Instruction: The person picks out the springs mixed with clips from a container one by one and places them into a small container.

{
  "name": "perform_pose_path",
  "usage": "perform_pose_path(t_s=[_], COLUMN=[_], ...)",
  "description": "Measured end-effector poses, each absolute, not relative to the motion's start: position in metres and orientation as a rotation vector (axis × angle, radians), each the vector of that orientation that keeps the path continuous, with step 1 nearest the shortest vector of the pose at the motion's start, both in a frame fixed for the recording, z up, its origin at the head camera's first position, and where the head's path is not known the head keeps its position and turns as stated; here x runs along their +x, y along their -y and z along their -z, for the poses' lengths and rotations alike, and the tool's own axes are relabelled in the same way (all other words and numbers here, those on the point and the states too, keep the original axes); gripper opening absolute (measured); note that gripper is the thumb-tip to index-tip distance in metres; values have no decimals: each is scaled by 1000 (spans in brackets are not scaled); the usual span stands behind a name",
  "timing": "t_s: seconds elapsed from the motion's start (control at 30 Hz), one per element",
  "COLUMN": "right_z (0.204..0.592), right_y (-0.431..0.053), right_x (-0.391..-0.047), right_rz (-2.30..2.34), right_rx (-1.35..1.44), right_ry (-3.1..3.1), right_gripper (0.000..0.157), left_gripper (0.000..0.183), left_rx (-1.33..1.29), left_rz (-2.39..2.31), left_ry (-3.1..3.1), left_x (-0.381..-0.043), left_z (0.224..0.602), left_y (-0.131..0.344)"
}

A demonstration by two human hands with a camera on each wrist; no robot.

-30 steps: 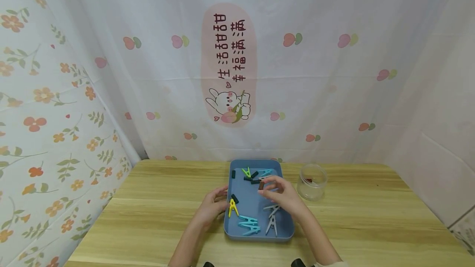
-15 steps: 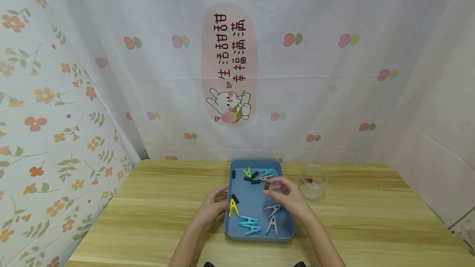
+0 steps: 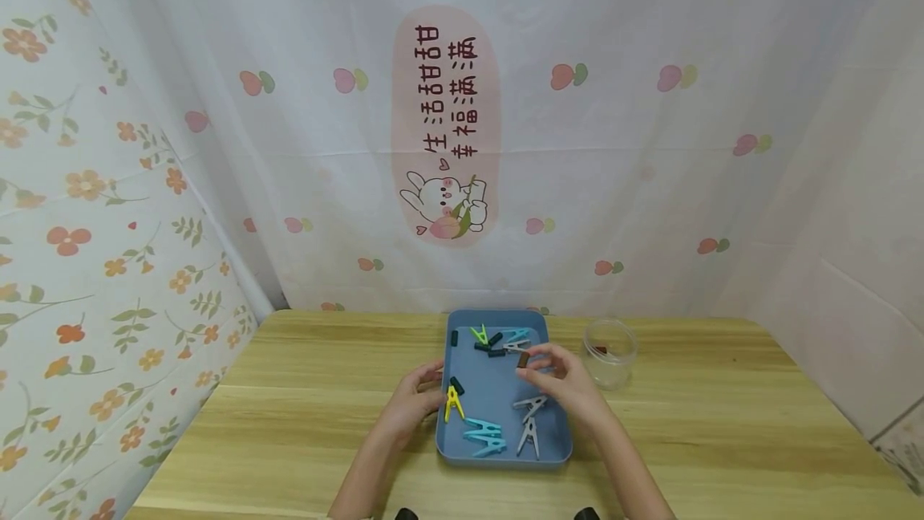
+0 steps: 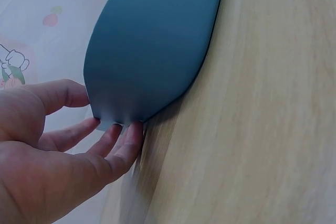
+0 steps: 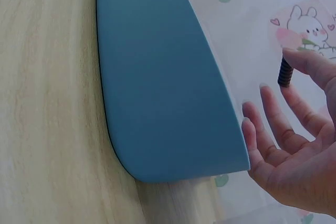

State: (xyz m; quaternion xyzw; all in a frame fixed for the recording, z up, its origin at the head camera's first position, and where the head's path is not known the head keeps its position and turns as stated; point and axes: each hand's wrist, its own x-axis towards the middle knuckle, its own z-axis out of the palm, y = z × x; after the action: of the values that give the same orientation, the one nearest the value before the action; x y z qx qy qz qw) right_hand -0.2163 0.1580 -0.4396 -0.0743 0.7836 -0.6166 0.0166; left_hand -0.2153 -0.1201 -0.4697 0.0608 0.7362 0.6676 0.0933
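Note:
My right hand (image 3: 559,379) pinches a small brown ribbed peg (image 3: 523,360) between thumb and forefinger, above the right side of a blue tray (image 3: 498,392). In the right wrist view, the ribbed peg (image 5: 285,73) looks dark and stands nearly upright, while the other fingers spread loosely near the rim. My left hand (image 3: 414,404) holds the tray's left wall. From the left wrist, the tray wall (image 4: 152,45) shows with the fingertips (image 4: 134,132) against it. Inside lie several dark green pegs (image 3: 496,353) and a yellow clothespin (image 3: 453,404).
Turquoise clothespins (image 3: 485,437) and grey clothespins (image 3: 529,437) lie in the tray's near half. A lime-green clothespin (image 3: 480,335) is at its far end. Right of the tray stands a clear round jar (image 3: 609,371) with something reddish-brown inside. A patterned curtain (image 3: 621,183) hangs behind the wooden table (image 3: 722,416).
My right hand has shifted slightly rightward with the brown peg, from over the tray's middle toward its right side. The left hand and tray have stayed in place.

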Motion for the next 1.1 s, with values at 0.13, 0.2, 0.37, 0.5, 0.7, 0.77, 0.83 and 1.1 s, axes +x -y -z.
perform_pose_path(t_s=[0.13,0.2,0.37,0.5,0.7,0.77,0.83,1.1], right_z=[438,437,436,434,433,433,433,434], right_y=[-160,-162,-166,-168,-171,-172,-173,-175], right_x=[-216,-216,-217,-217,-216,-216,-216,-216], right_rz=[1916,1916,1909,1902,1902,1906,1911,1908], right_rx=[-198,-191,-182,-152,-162,-170,-169,-157], right_ry=[-2436,-2441,-2478,-2506,-2523,-2523,-2520,-2528], right_gripper=[41,41,41,40,39,40,40,41], left_gripper=[70,70,70,70,70,70,70,70], left_rx=[179,179,166,152,150,153,158,169], left_rz=[-1977,-1977,-1988,-1989,-1976,-1975,-1976,-1982], left_ry=[-2186,-2185,-2177,-2176,-2185,-2185,-2184,-2178], left_x=[-216,-216,-217,-217,-217,-217,-217,-217], left_z=[469,469,470,470,470,470,470,470], left_y=[120,120,119,119,119,120,120,120])
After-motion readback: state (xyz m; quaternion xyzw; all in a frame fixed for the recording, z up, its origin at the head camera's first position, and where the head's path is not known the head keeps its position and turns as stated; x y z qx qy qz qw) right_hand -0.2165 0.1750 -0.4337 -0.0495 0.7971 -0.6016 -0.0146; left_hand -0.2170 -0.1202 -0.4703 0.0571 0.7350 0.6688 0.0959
